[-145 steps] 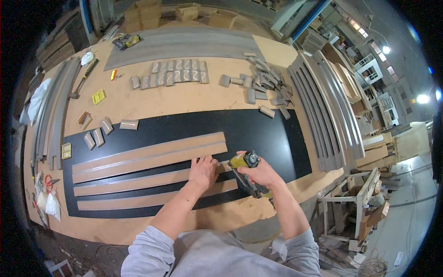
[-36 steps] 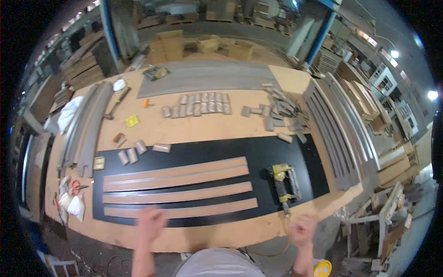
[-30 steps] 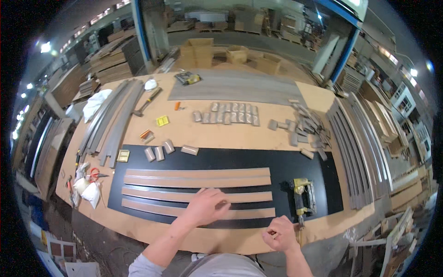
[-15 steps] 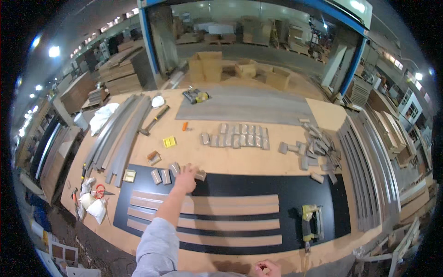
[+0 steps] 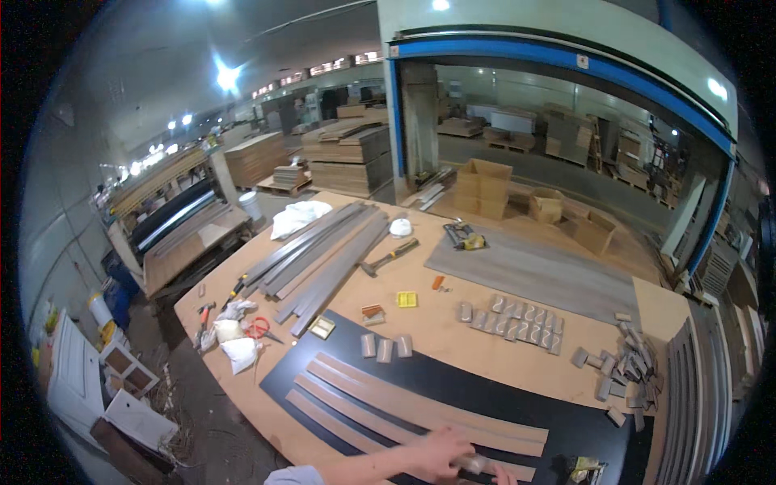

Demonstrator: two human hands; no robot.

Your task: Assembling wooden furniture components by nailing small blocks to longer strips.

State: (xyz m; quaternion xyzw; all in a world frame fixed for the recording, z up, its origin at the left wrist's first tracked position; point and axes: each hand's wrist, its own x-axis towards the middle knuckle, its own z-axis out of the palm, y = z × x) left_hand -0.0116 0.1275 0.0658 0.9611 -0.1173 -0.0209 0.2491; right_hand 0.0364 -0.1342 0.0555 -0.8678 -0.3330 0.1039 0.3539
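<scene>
My left hand (image 5: 440, 454) reaches in from the lower edge over the long wood strips (image 5: 420, 396), its fingers closed round a small wood block (image 5: 474, 465). Beside it, at the lower edge, only some fingers of my right hand (image 5: 503, 475) show, close to that block; whether they touch it I cannot tell. The strips lie in roughly parallel rows on a black panel (image 5: 465, 380). Three similar blocks (image 5: 385, 349) sit side by side near the panel's far left edge. A yellow-green nail gun (image 5: 586, 470) rests at the lower right, partly cut off.
On the bench lie grey strips (image 5: 323, 259), a hammer (image 5: 390, 257), a yellow box (image 5: 406, 300), rows of blocks (image 5: 517, 323), a heap of blocks (image 5: 626, 368) and another tool (image 5: 465, 235). Red-handled scissors (image 5: 257, 327) lie by white bags (image 5: 240, 353). Cardboard boxes (image 5: 482, 190) stand beyond.
My left hand has come back from the row of blocks with one block, toward my right hand. The view has turned left, so everything sits further right.
</scene>
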